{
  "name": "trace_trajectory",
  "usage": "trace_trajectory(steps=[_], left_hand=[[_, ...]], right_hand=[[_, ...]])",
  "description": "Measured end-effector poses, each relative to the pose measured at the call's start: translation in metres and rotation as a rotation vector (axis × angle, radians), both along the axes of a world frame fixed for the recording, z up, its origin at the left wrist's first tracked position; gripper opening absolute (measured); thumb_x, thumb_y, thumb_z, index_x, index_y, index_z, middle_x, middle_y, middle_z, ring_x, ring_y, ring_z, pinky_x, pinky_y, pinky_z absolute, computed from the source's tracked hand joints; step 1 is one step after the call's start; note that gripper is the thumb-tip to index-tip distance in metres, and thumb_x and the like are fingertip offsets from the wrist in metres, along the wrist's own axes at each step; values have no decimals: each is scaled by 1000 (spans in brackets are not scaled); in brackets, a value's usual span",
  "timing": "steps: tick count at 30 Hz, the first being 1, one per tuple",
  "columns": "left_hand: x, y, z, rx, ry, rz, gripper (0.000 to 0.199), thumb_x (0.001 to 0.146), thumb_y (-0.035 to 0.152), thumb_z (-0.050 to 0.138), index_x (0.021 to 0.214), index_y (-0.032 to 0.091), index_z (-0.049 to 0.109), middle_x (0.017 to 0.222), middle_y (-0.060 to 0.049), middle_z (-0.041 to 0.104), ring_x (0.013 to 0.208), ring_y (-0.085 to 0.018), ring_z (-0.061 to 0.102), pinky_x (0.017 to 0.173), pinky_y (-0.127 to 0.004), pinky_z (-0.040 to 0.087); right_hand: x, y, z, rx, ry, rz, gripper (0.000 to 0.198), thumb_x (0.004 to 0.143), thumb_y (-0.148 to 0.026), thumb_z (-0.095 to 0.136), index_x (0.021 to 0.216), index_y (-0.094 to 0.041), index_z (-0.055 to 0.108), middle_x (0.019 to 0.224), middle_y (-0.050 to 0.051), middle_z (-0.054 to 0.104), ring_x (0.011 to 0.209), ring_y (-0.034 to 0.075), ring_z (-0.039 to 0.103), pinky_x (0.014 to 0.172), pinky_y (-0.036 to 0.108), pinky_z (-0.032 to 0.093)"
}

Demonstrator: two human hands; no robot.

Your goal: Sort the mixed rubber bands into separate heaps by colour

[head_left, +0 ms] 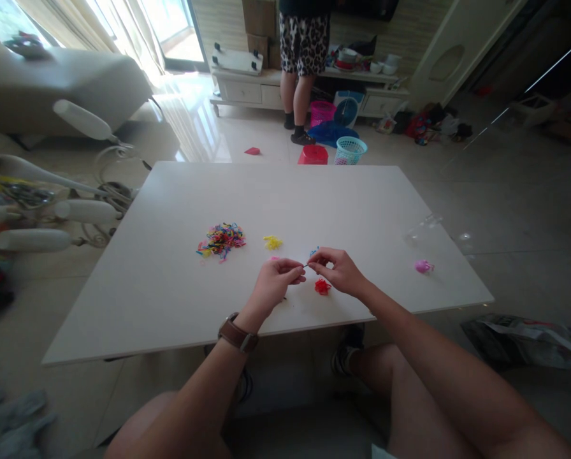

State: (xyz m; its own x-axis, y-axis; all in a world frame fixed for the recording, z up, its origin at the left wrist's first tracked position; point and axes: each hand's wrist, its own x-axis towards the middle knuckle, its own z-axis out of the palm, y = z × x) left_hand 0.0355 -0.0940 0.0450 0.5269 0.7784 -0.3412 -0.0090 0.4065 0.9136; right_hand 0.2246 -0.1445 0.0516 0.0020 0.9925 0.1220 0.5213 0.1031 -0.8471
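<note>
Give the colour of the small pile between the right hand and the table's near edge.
The small pile is red, seen best in the head view.

Directions clocked from fingertips, 12 pointing away from wearer. Left hand (279,278) and right hand (338,270) pinched thin dark strand (305,265) between them over white table (171,306). Brown-strapped watch (238,333) circled left wrist. Multicoloured heap of thin bands (222,241) lay between 9 and 10 o'clock, yellow clump (273,242) nearer at 10, red clump (322,287) between 4 and 5. Blue clump (313,250) showed partly behind right hand at 1. Person in leopard-print shorts (303,44) stood beyond table at 12, teal basket (351,150) at 1.
</note>
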Motion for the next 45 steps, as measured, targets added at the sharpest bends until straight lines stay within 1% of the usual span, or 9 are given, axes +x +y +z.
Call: trace_trajectory(steps=[5, 9, 12, 15, 21, 28, 32, 39, 45], left_hand=[[-12, 15, 4, 78, 38, 154, 33, 69, 38, 84, 82, 13, 66, 78, -10, 75, 72, -20, 73, 71, -31, 58], [-20, 24, 9, 108, 14, 230, 39, 69, 44, 83, 83, 12, 65, 84, -12, 75, 74, -21, 74, 72, -32, 59], [-23, 25, 11, 145, 30, 237, 42, 68, 48, 83, 82, 11, 68, 78, -10, 74, 69, -19, 72, 69, -31, 58], [-24, 24, 11, 186, 62, 236, 42, 66, 48, 84, 80, 11, 73, 70, -8, 72, 65, -18, 69, 67, -30, 57], [-26, 23, 12, 170, 35, 245, 39, 63, 41, 87, 83, 10, 74, 76, -9, 74, 69, -18, 70, 71, -30, 56], [-27, 24, 11, 109, -17, 235, 38, 65, 40, 86, 83, 12, 68, 84, -11, 76, 74, -21, 73, 73, -32, 57], [-27, 24, 10, 104, -19, 226, 36, 67, 41, 84, 83, 13, 67, 86, -12, 76, 76, -22, 74, 74, -32, 58], [-29, 28, 7, 109, -11, 216, 38, 68, 43, 83, 84, 12, 67, 87, -13, 76, 77, -22, 74, 75, -34, 60], [-40, 62, -7, 231, 133, 254, 36, 66, 40, 83, 83, 10, 72, 74, -10, 73, 69, -20, 72, 73, -34, 60]], right_hand=[[-3, 1, -9, -29, -53, -63, 16, 89, -32, 63, 85, -20, 72, 77, 3, 70, 67, 15, 60, 65, 28, 48], [-17, 1, -28, -82, -157, 85, 10, 87, -22, 64, 83, -20, 73, 78, 2, 70, 66, 14, 60, 66, 28, 46], [-32, 1, -42, -81, -241, 194, 10, 85, -16, 65, 81, -20, 73, 80, 3, 71, 69, 15, 61, 69, 28, 45], [-46, 2, -51, -68, -310, 254, 10, 85, -14, 66, 79, -20, 73, 80, 3, 71, 71, 15, 61, 70, 27, 43], [-59, 4, -57, -65, -349, 259, 11, 86, -14, 66, 81, -21, 73, 81, 2, 71, 74, 15, 61, 70, 26, 41], [-64, 7, -67, -88, -360, 261, 8, 88, -19, 68, 84, -21, 74, 82, 2, 72, 74, 14, 61, 69, 25, 38], [-65, 6, -66, -105, -389, 231, 7, 89, -25, 68, 86, -22, 74, 84, 1, 73, 74, 14, 61, 67, 25, 37], [-57, 9, -51, -118, -320, 144, 8, 88, -26, 68, 91, -19, 73, 83, 1, 71, 68, 12, 59, 68, 25, 40], [-54, 7, -46, -117, -346, 161, 8, 89, -26, 68, 88, -19, 71, 84, 2, 70, 69, 11, 59, 68, 24, 39]])
